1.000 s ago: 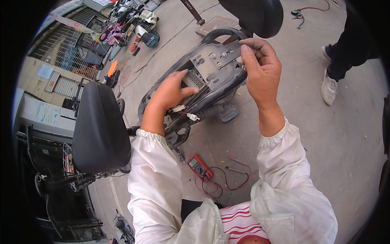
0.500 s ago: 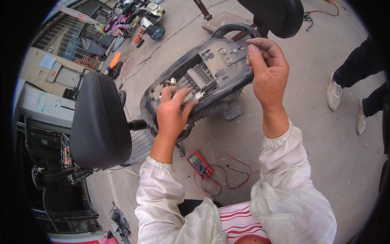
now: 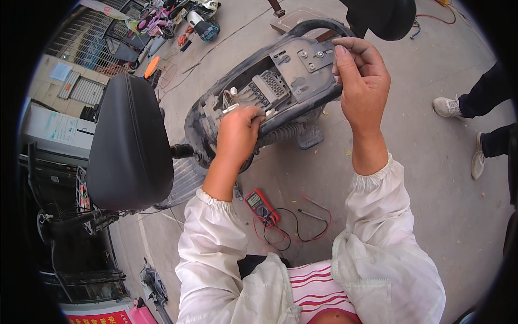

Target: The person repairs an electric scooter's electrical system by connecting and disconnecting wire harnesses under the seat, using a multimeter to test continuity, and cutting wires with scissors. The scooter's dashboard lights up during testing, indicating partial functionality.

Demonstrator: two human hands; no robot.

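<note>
My left hand (image 3: 237, 132) reaches into the open bay of a dusty electric scooter frame (image 3: 216, 89), its fingers curled down beside white wire connectors (image 3: 232, 108). What those fingers grip is hidden behind the hand. Close by in the bay lies a finned grey controller box (image 3: 271, 89) with wires along its side. My right hand (image 3: 366, 81) is closed, thumb against fingers, at the far right end of the frame's black tube, near a bolted metal plate (image 3: 313, 56). Whether it holds anything small I cannot make out.
A black saddle (image 3: 129, 146) stands tilted up at left; another black seat pad (image 3: 386, 19) is at top right. A red multimeter (image 3: 261, 207) with probe leads lies on the ground. Someone in dark trousers (image 3: 483, 97) stands at right. Parked scooters (image 3: 186, 19) stand farther back.
My left hand has turned, its fingers now curled together lower among the connectors, where they were spread before. My right hand stays closed at the frame's end. The view has shifted slightly.
</note>
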